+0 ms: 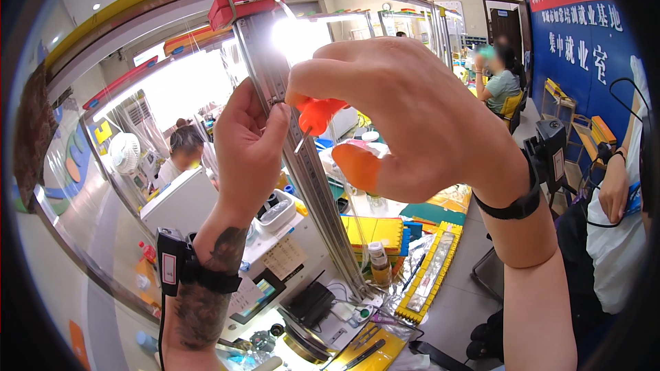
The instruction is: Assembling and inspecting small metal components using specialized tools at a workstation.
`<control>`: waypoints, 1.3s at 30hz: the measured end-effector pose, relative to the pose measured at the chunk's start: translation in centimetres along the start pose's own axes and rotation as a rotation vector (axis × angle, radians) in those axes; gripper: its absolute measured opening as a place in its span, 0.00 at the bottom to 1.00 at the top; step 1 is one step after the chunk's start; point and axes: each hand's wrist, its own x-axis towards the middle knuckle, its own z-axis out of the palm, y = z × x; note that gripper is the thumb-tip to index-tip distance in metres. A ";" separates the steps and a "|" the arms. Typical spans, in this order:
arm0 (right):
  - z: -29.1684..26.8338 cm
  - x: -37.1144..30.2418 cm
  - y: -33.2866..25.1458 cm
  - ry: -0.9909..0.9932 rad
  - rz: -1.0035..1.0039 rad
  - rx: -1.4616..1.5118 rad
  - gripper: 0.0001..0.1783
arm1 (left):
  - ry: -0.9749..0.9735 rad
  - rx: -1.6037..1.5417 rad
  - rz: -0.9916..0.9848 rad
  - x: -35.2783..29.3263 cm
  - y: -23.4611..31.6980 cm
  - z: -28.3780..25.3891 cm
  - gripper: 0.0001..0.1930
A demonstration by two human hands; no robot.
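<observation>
My left hand is raised to an upright slotted metal post, its thumb and fingers closed at the post's edge. Beside the thumb tip a small metal piece shows on the post. Just right of it my right hand is curled, with orange-red coverings on the fingertips and thumb. From those fingertips a thin metal rod sticks out, pointing down and left; how it is gripped is partly hidden. The right thumb stands apart from the fingers. Each wrist carries a black strap with a small device.
Below lie a yellow-edged long tray, a lidded jar, tweezers on a yellow board and a round lamp-lit device. A white container stands left of the post. A red block sits overhead. Other people sit nearby.
</observation>
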 end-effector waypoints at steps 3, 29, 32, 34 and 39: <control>-0.4 0.1 0.7 0.029 -0.018 0.104 0.12 | 0.005 -0.038 -0.015 0.0 -0.3 0.3 0.15; 2.8 -1.0 1.2 0.381 -0.002 0.079 0.16 | 0.102 0.008 -0.028 1.1 0.5 1.0 0.07; 3.0 0.0 1.7 0.467 -0.036 0.084 0.17 | 0.089 0.156 -0.113 1.7 0.8 0.4 0.17; 3.0 0.4 1.8 0.481 -0.061 0.021 0.18 | 0.080 0.151 -0.082 1.7 0.7 0.2 0.17; 3.5 -0.8 0.8 0.399 -0.035 -0.110 0.17 | 0.108 0.044 -0.064 1.7 1.6 0.5 0.07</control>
